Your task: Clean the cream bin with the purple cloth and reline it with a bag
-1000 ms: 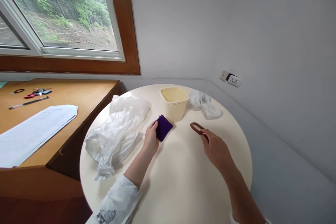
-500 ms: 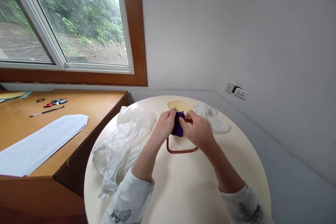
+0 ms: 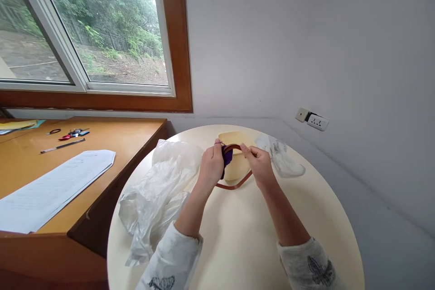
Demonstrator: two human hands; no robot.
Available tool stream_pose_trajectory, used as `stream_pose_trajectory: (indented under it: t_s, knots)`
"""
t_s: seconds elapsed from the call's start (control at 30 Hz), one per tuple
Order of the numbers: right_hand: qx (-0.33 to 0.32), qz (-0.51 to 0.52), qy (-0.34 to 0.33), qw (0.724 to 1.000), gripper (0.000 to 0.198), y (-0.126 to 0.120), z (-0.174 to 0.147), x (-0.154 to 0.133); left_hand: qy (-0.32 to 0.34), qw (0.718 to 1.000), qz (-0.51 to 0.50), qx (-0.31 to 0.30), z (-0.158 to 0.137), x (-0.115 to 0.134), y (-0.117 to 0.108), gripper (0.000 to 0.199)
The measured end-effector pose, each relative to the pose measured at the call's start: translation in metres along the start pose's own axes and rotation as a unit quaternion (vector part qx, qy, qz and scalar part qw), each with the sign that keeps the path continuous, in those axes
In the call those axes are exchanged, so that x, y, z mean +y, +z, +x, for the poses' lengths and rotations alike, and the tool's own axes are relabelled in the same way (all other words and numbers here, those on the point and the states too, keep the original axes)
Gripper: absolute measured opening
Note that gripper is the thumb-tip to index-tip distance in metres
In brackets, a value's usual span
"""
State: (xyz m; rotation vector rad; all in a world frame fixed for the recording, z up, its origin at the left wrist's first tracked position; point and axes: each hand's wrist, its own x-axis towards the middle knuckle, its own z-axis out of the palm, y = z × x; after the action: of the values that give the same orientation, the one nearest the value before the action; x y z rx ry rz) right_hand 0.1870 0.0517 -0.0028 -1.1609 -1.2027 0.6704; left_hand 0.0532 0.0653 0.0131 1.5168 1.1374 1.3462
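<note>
My left hand [image 3: 211, 166] is closed on a small dark-purple piece of fabric [image 3: 227, 157], with a thin purple strand at its upper edge. A narrow brown strap [image 3: 234, 147] arches from the purple fabric over to my right hand [image 3: 259, 164], which pinches it between thumb and fingers. More of the strap loops below, between my hands, at the near side of a pale yellow tray [image 3: 234, 137]. My fingers hide part of the fabric, so where it meets the strap is unclear.
Crumpled white plastic bags lie on the round cream table [image 3: 244, 235]: a large one [image 3: 156, 195] at left, a smaller one [image 3: 283, 158] at right. The wooden desk [image 3: 136, 136] beside it holds papers [image 3: 64, 186], a pen [image 3: 63, 146] and scissors [image 3: 66, 137].
My right hand has moved away from the purple fabric, drawing the brown strap into an arch. My left hand has shifted slightly left with the fabric, and the lower loop has changed shape.
</note>
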Motion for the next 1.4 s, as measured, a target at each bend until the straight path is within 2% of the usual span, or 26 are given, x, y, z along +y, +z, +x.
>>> stream_pose_trajectory:
  t_s: [0.13,0.23,0.3,0.37,0.43,0.5,0.57,0.6,0.63,0.7,0.77,0.8,0.87,0.93,1.03,1.13,1.27,1.4]
  knots:
    - [0.08,0.124,0.085,0.985,0.047,-0.004,0.004,-0.001,-0.016,1.0,-0.025,-0.008,0.001,0.003,-0.001,0.051]
    - [0.121,0.234,0.157,0.952,0.043,-0.003,0.003,-0.002,-0.019,0.993,-0.118,0.014,-0.003,0.01,0.001,0.047]
    - [0.122,0.31,0.206,0.92,0.039,0.002,-0.004,0.0,0.006,0.986,-0.159,0.052,-0.007,0.014,0.002,0.043]
    - [0.102,0.355,0.238,0.899,0.038,0.007,-0.011,0.004,0.051,0.984,-0.146,0.083,-0.01,0.015,0.0,0.043]
    - [0.078,0.351,0.226,0.905,0.037,0.01,-0.016,0.007,0.091,0.986,-0.102,0.094,-0.01,0.014,-0.005,0.044]
    - [0.068,0.286,0.164,0.942,0.034,0.009,-0.016,0.005,0.101,0.989,-0.06,0.094,-0.009,0.012,-0.011,0.046]
    - [0.06,0.159,0.066,0.983,0.032,0.004,-0.012,-0.003,0.095,0.992,-0.022,0.08,-0.008,0.01,-0.014,0.048]
    - [0.041,0.081,0.02,0.996,0.034,0.002,-0.01,-0.009,0.091,0.993,-0.008,0.073,-0.007,0.01,-0.014,0.048]
    - [0.009,0.001,-0.016,1.0,0.036,0.0,-0.009,-0.015,0.087,0.994,-0.001,0.067,-0.007,0.01,-0.014,0.048]
    - [-0.066,-0.14,-0.055,0.987,0.042,-0.002,-0.008,-0.028,0.087,0.995,-0.004,0.056,-0.008,0.009,-0.011,0.047]
    - [-0.098,-0.212,-0.06,0.97,0.046,0.0,-0.008,-0.035,0.084,0.995,-0.022,0.039,-0.009,0.009,-0.009,0.046]
    - [-0.088,-0.211,-0.052,0.972,0.046,0.001,-0.008,-0.036,0.076,0.996,-0.033,0.026,-0.009,0.009,-0.008,0.046]
    - [-0.026,-0.143,-0.012,0.989,0.044,0.002,-0.007,-0.031,0.048,0.997,-0.058,-0.003,-0.008,0.01,-0.009,0.047]
    - [0.051,-0.031,0.047,0.997,0.04,0.001,-0.005,-0.023,0.012,0.996,-0.088,-0.027,-0.005,0.01,-0.009,0.049]
    - [0.117,0.13,0.119,0.977,0.039,0.001,-0.003,-0.01,-0.043,0.983,-0.178,-0.014,-0.004,0.014,-0.007,0.046]
    - [0.115,0.246,0.165,0.948,0.04,0.003,-0.007,0.0,-0.054,0.968,-0.244,0.038,-0.007,0.02,-0.001,0.042]
    - [0.084,0.325,0.217,0.917,0.038,0.004,-0.012,0.003,0.003,0.973,-0.229,0.011,-0.011,0.021,0.005,0.046]
    - [0.072,0.362,0.201,0.907,0.037,0.0,-0.011,0.002,-0.014,0.956,-0.292,0.015,-0.009,0.015,0.008,0.042]
